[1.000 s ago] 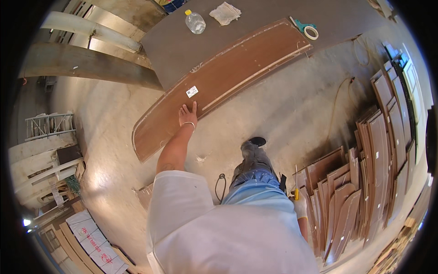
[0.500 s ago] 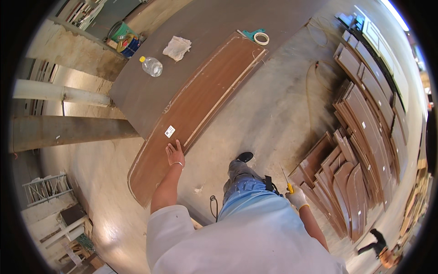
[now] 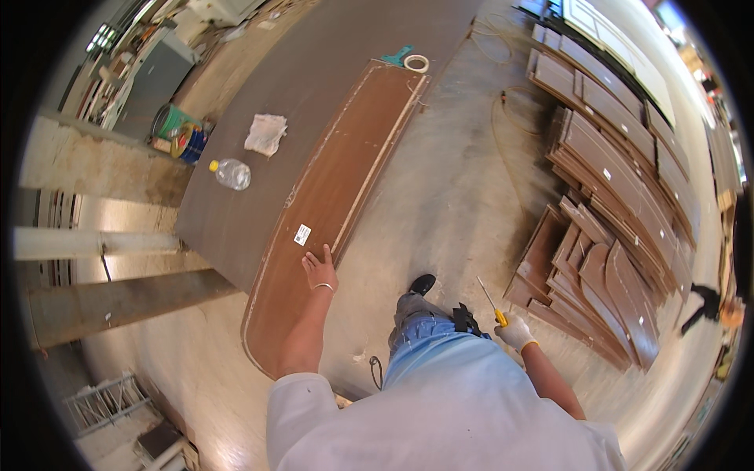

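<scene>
My bare left hand (image 3: 320, 271) lies spread on a long brown wooden panel (image 3: 345, 149), close to a small white label (image 3: 301, 235). One end of the panel is rounded, and a pale strip runs along its right edge. The panel rests on a grey-brown tabletop (image 3: 228, 102), its near end reaching past the corner. Down at my right side, my gloved right hand (image 3: 515, 332) is closed around the yellow handle of a screwdriver (image 3: 500, 317), its thin shaft pointing up and forward.
On the tabletop are a clear bottle (image 3: 233, 174), a white cloth (image 3: 266, 134), a tape roll (image 3: 416, 63) and a teal scraper (image 3: 397, 56). Stacked brown panels (image 3: 620, 173) lean at the right, with a hose (image 3: 503, 141) on the floor. Another person (image 3: 730, 312) is at far right.
My view has turned, so the table and stacks appear shifted. My left hand stays on the panel near its label, and the screwdriver remains in my right hand.
</scene>
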Action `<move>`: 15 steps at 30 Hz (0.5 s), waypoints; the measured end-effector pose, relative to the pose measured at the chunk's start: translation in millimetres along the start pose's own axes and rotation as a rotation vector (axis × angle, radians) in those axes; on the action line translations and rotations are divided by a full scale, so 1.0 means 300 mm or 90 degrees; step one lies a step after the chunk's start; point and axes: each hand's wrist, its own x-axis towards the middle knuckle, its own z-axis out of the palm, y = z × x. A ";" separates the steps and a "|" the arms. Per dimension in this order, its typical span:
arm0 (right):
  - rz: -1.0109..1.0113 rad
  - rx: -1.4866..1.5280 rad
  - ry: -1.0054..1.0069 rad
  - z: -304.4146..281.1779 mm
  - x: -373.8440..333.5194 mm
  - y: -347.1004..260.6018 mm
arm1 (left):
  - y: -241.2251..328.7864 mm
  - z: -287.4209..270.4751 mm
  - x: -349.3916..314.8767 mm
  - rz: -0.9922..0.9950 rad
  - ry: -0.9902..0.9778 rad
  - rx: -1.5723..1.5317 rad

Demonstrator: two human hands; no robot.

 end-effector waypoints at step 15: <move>0.067 0.024 0.015 0.035 -0.139 -0.006 | 0.263 -0.268 0.220 0.041 0.065 -0.014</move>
